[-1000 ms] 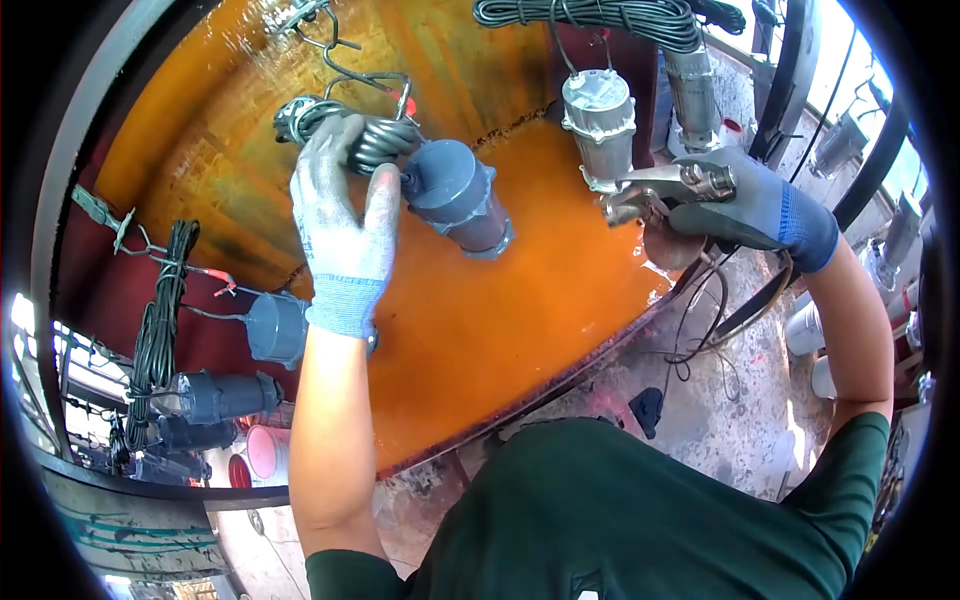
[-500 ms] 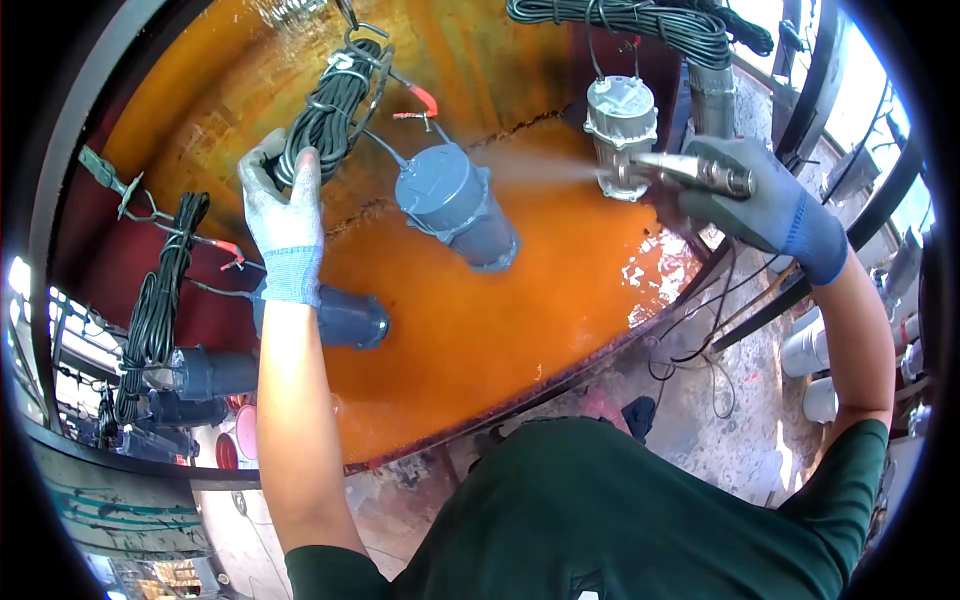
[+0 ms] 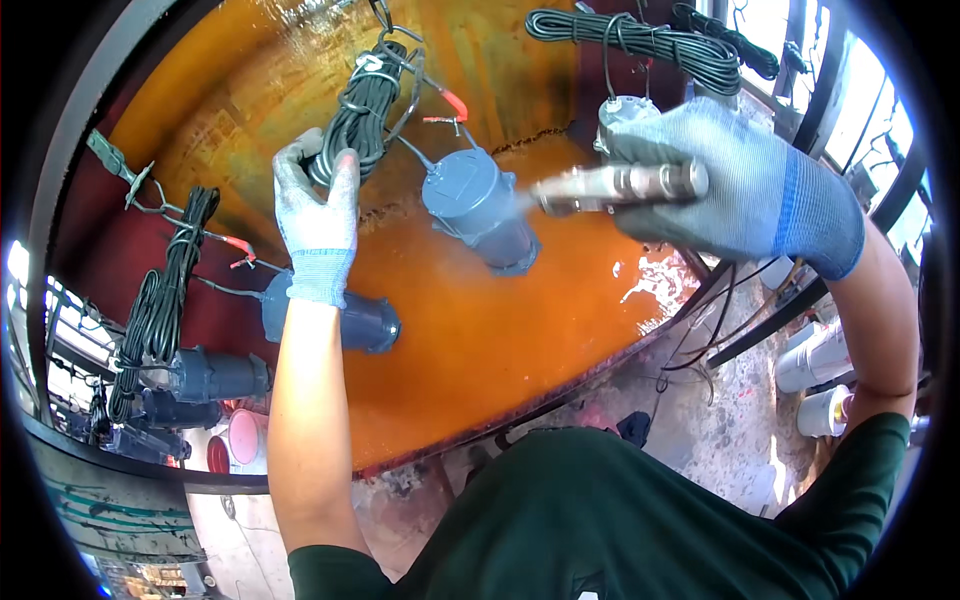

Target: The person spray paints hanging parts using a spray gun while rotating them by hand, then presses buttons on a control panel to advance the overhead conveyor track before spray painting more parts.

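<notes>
My left hand (image 3: 320,215), in a pale knitted work glove, closes around the lower end of a bundle of coiled black cable (image 3: 366,112). The bundle hangs from a hook near a red clip (image 3: 455,104). Just right of that hand hangs a grey-blue cylindrical pump-like housing (image 3: 468,192), tilted, on its own cable. My gloved right hand (image 3: 735,180) grips a metal spray gun (image 3: 615,186). The nozzle points left, close to the housing's right side, and a fine mist shows between them. Part of the gun is hidden inside the glove.
Behind the right hand hangs an unpainted silvery housing (image 3: 628,108), below another coil of black cable (image 3: 640,42). More grey-blue housings (image 3: 365,322) hang at left with cable bundles (image 3: 185,265). An orange-stained booth basin (image 3: 450,370) lies below; white buckets (image 3: 825,410) stand at right.
My right hand has moved closer to the camera, and the spray gun now sits nearer the grey-blue housing. My left hand, the cable bundle and that housing have shifted slightly right in view.
</notes>
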`<act>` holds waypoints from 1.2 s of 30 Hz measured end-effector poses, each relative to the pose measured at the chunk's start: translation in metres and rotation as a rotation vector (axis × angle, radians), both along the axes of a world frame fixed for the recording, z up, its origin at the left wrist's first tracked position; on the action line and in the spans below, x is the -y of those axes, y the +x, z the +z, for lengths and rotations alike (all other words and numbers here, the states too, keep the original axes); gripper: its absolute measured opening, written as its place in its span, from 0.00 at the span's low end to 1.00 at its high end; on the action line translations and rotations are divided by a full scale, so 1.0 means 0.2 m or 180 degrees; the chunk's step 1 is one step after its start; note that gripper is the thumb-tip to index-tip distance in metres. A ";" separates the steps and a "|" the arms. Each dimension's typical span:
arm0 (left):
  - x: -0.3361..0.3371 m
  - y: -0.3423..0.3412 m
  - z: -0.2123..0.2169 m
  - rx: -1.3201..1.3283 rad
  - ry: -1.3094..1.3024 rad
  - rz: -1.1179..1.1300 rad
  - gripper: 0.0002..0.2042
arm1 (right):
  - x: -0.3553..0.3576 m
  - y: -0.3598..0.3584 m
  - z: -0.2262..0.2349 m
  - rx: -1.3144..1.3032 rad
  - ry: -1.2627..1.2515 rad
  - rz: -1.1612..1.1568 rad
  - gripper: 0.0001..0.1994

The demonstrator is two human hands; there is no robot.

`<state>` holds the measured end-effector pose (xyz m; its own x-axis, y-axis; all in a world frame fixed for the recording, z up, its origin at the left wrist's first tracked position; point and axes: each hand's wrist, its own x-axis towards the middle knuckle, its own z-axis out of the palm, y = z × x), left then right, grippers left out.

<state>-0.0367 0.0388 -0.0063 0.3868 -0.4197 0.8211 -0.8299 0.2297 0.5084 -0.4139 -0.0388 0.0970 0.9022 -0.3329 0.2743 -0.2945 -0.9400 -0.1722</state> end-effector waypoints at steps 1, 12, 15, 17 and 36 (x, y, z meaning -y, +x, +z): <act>0.01 0.01 0.00 0.0123 -0.0004 0.0028 0.22 | 0.05 0.03 0.02 0.0256 -0.0373 0.0285 0.14; 0.07 0.06 0.03 -0.0002 0.0042 -0.0124 0.18 | 0.42 -0.10 -0.04 0.0527 0.0424 -0.0273 0.24; 0.09 0.16 0.05 0.0593 0.0247 0.0215 0.19 | 0.41 -0.14 0.02 -0.0158 0.0772 -0.0401 0.25; 0.14 0.25 0.07 0.0854 0.0342 0.0234 0.20 | 0.48 -0.19 -0.02 -0.0005 0.0680 -0.0192 0.24; 0.35 0.49 0.17 0.0964 0.0865 0.0530 0.16 | 0.39 0.00 0.06 0.0400 0.1179 0.0435 0.21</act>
<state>0.0604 -0.0321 0.0281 0.2263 -0.5885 0.7761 -0.9652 -0.0284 0.2600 -0.4146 -0.1171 0.1096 0.9120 -0.3093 0.2695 -0.1263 -0.8367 -0.5329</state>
